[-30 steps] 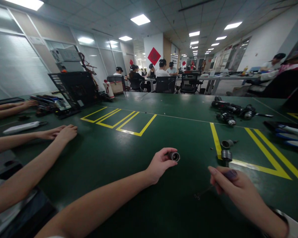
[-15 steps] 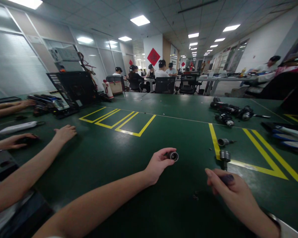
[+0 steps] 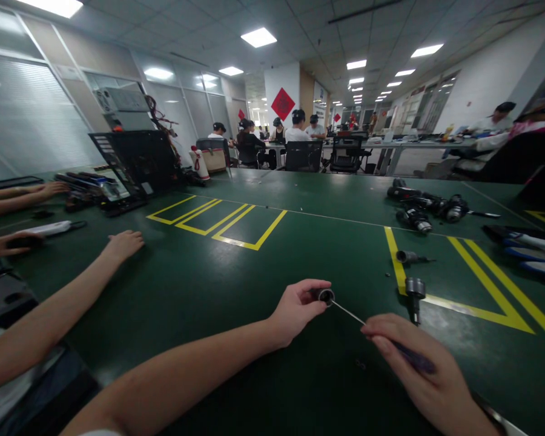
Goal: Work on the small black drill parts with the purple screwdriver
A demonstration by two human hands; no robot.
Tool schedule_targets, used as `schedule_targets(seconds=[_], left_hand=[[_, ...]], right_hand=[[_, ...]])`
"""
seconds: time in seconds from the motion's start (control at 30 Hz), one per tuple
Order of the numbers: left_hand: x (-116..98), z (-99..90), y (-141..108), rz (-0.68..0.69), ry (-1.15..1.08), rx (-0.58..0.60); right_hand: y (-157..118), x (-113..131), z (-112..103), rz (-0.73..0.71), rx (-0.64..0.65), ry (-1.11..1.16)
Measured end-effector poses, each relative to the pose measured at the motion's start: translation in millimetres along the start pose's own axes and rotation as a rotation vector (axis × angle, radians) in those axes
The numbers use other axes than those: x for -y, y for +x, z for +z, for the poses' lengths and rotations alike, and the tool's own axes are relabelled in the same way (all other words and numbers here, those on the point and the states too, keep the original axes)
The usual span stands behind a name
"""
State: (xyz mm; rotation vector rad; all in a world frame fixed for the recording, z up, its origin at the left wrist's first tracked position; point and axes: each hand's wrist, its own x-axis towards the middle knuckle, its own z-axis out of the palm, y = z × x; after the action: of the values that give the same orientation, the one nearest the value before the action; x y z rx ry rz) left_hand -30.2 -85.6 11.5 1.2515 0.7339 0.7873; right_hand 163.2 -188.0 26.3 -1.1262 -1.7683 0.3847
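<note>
Pinching the hollow metal cylinder between thumb and fingers, your left hand is partly curled, open only as wide as the part it grips. The cylinder is just above the green tabletop or touching it, its round opening turned toward you and your right hand.

Your right hand is closed around the dark purple handle of a thin-shafted tool, thumb and fingers pressed together near the front of the grip. The bright shaft slants up and leftward to the cylinder's opening; the tip seems to be at or inside the rim, though the dark interior makes it hard to tell how deep.

Beyond your right hand, a wide-headed metal piece has its stem pointing toward you, beside the yellow tape. Farther back, a smaller metal piece lies on its side, its thin stem pointing right. A tiny dark part sits left of these two, and some small bits lie in the shade left of your right hand. A cluster of black tool parts rests farther back. At your left, a co-worker's hand lies on the tabletop.
</note>
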Motion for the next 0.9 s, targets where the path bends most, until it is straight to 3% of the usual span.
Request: schedule_targets(seconds=[0.27, 0.9], left_hand=[[1, 4.7, 0, 0.066, 0.028, -0.003], [11, 5.8, 4, 0.055, 0.042, -0.041]], right_hand=[[-2, -4, 9, -0.144, 0.106, -0.168], [4, 11, 9, -0.289, 0.121, -0.289]])
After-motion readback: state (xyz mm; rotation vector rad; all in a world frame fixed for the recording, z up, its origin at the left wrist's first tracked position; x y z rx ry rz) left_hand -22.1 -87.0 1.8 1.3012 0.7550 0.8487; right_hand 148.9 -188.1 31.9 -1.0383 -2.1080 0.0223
